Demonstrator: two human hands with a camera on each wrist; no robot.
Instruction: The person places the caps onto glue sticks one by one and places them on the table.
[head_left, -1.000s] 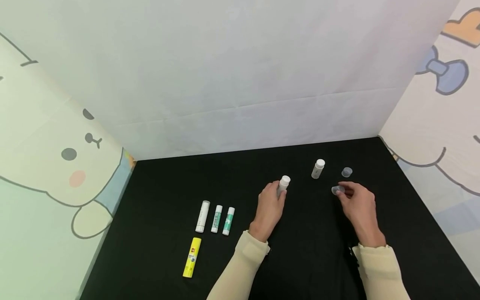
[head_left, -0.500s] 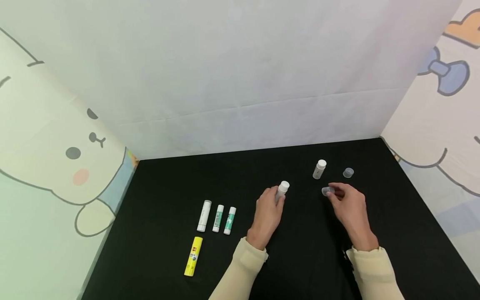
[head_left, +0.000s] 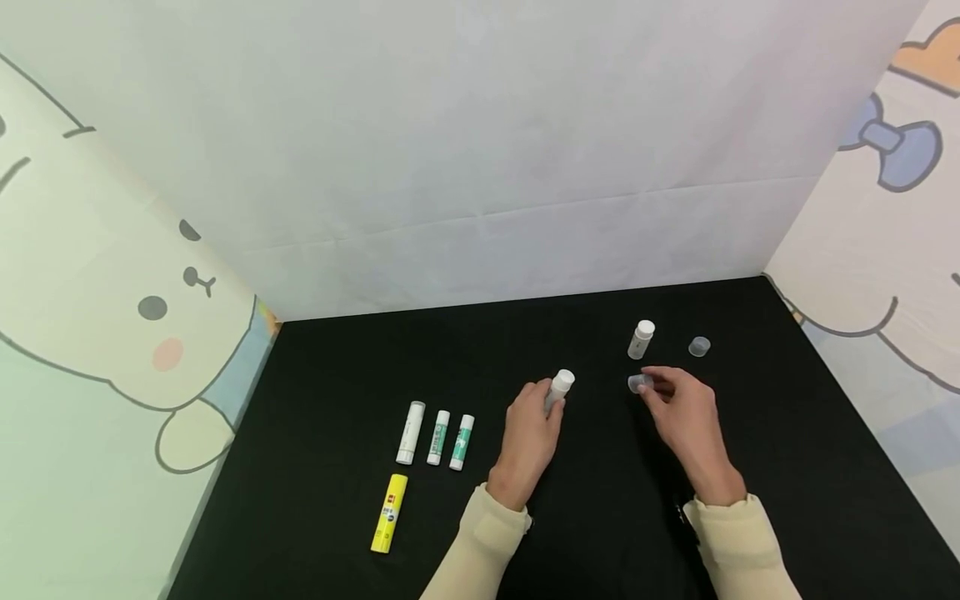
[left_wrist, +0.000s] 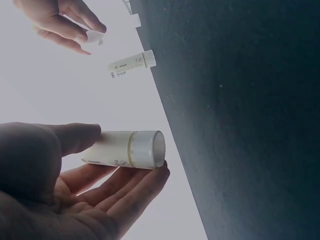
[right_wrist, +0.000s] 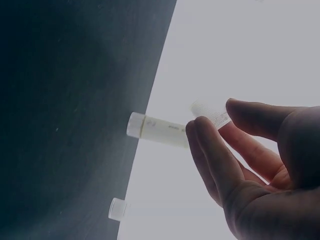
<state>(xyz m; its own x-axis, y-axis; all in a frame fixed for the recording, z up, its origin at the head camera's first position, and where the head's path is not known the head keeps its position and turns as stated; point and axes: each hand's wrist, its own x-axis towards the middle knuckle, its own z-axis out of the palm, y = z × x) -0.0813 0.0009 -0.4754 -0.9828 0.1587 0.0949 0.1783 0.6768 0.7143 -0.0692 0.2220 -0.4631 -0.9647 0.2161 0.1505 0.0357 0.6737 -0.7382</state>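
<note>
Item, in use: one white glue stick (head_left: 558,388), cap off, gripped upright-tilted in the left hand (head_left: 529,433) with fingers and thumb curled round its barrel so the open end faces the right hand (head_left: 684,414), which pinches a small clear cap (head_left: 638,382) between thumb and fingertips, held just beside the stick as if to be fitted. Reserve stock on the black counter (head_left: 337,367): a second uncapped stick (head_left: 641,339) standing near its loose cap (head_left: 699,346); three capped sticks (head_left: 436,435) in a row with a yellow stick (head_left: 389,512) below, well apart at left.
</note>
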